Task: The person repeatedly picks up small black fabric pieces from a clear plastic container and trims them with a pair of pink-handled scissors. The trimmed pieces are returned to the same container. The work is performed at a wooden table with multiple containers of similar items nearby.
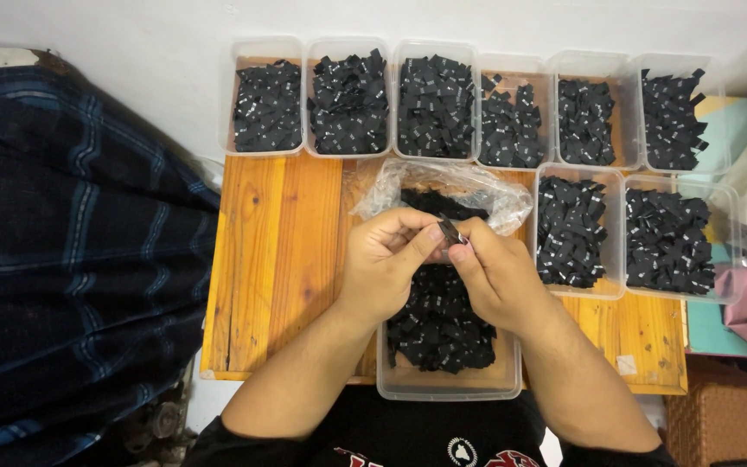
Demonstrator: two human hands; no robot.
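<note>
Pinching small black label [452, 232] between both hands, long axis slanting down-right

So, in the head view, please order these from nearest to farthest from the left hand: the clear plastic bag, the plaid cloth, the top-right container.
1. Clear plastic bag: just above the left hand.
2. Plaid cloth: far to the left, off the wooden board.
3. Top-right container: back row, far right corner.

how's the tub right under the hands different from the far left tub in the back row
The near tub lies lengthwise toward the person, partly hidden by both hands; the far-left tub stands in a row at the wall, in full view. The near tub shows a bare strip of floor at its front edge; the far-left one looks covered. Both are clear plastic holding small black labels.
</note>
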